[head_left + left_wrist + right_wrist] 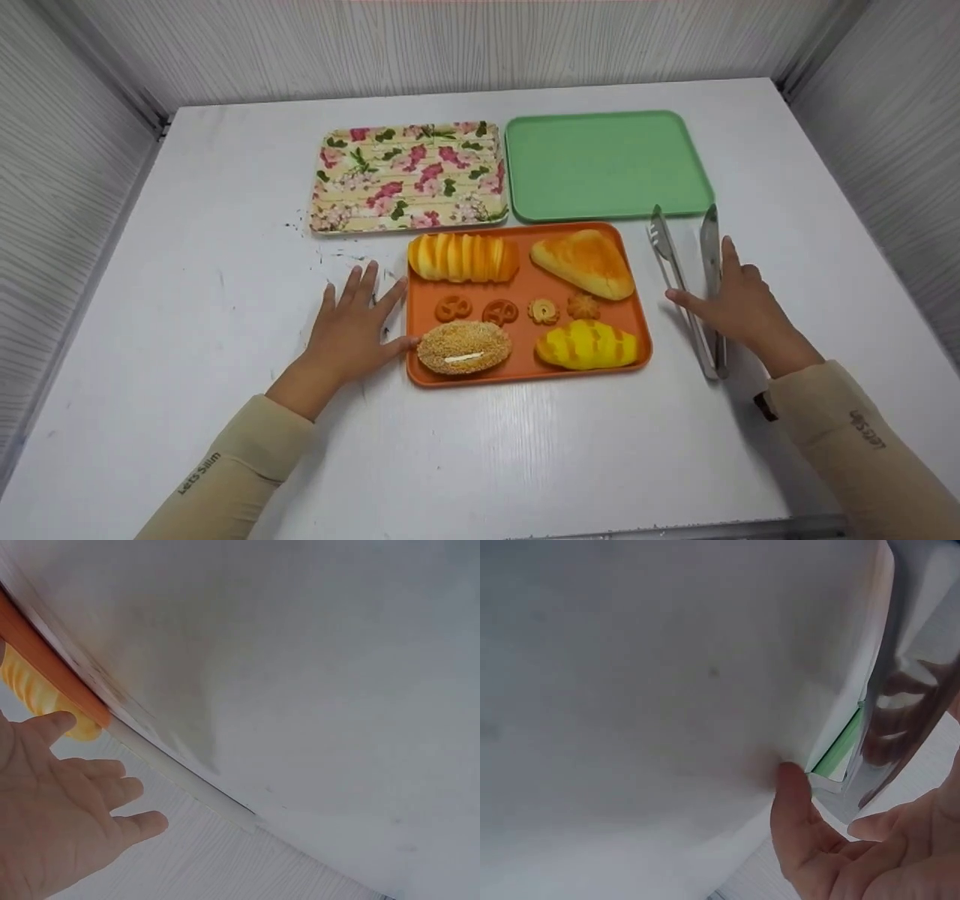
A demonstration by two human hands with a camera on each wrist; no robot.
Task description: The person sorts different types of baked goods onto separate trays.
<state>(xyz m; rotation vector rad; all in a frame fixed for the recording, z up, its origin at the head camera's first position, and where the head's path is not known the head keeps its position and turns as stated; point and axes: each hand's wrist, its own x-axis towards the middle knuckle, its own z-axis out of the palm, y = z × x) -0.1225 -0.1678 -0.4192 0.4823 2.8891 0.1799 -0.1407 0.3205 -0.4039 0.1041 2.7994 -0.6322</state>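
My left hand [345, 337] lies palm down with fingers spread, thumb and forefinger at the left rim of the orange tray [525, 375]. The left wrist view shows its straight fingers [135, 829]. My right hand [742, 307] is over the metal tongs [686, 315], thumb stretched across one arm, forefinger extended beside the other. The tongs' arms stand apart. On the tray are a sliced-looking loaf [465, 259], a triangular bread [585, 262], a seeded bun [465, 349], a yellow striped bread [589, 345] and several small cookies [543, 310].
Behind the orange tray, a floral tray [409, 176] lies at left and a green tray [607, 165] at right, side by side. All stand on a white table [187, 262] with grey wood-grain panels [450, 45] at the back and sides.
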